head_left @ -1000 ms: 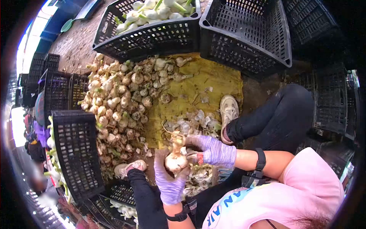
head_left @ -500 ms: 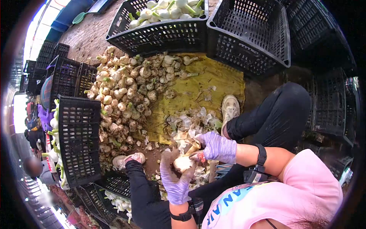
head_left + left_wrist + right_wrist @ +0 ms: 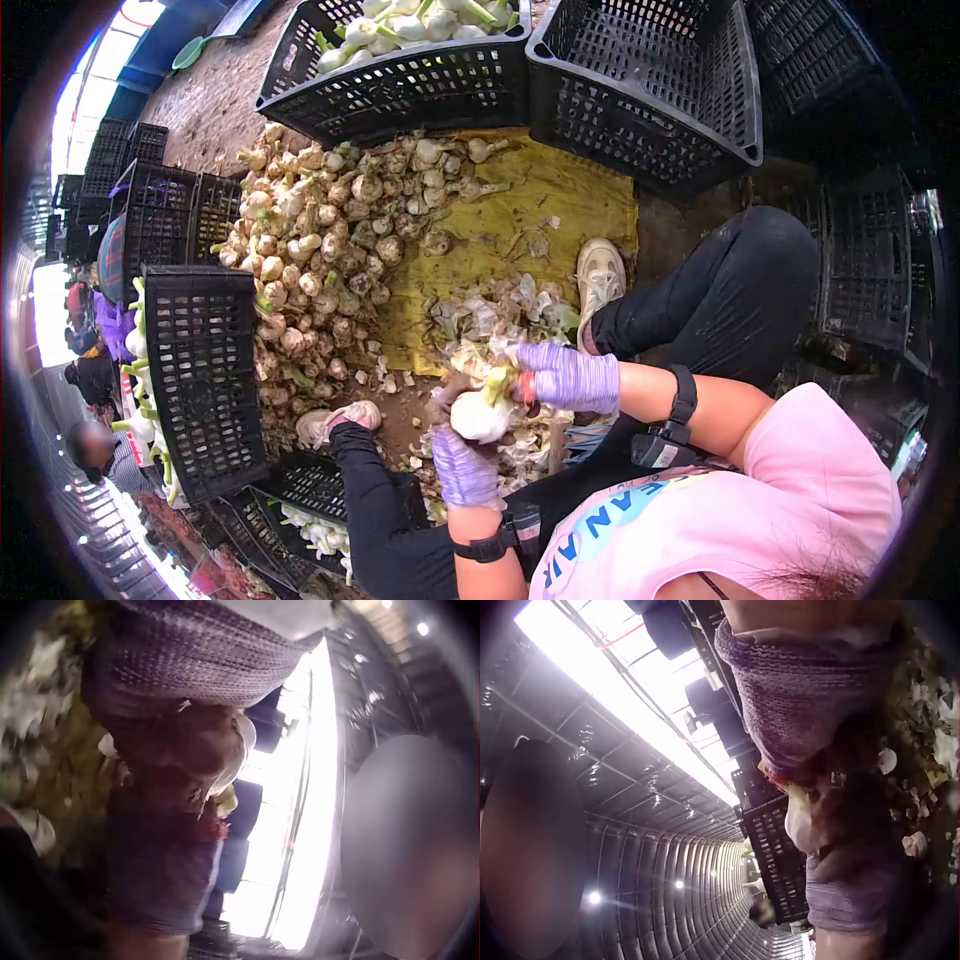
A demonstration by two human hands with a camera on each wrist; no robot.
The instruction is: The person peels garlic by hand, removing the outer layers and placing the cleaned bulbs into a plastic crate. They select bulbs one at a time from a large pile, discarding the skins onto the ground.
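Sitting low with knees apart, the person held a pale round bulb just below the centre of the head view, at about six o'clock from the yellow sheet spread on the floor. The left hand, in a purple knit glove, cupped the bulb from beneath with its fingers curled round the lower side. The right hand, gloved the same way, came in from three o'clock and pinched the bulb's green stalk end between thumb and fingertips, where a spot of red showed. In the right wrist view the white bulb showed between the two gloves, though much was dark and blurred. A heap of peelings lay on the sheet at twelve o'clock from the hands, just beside a pale shoe. A big pile of untrimmed bulbs spread at ten o'clock. A black crate of cleaned white bulbs stood at the top, at twelve o'clock, with an empty black crate beside it at one o'clock, and another black crate stood at nine o'clock.
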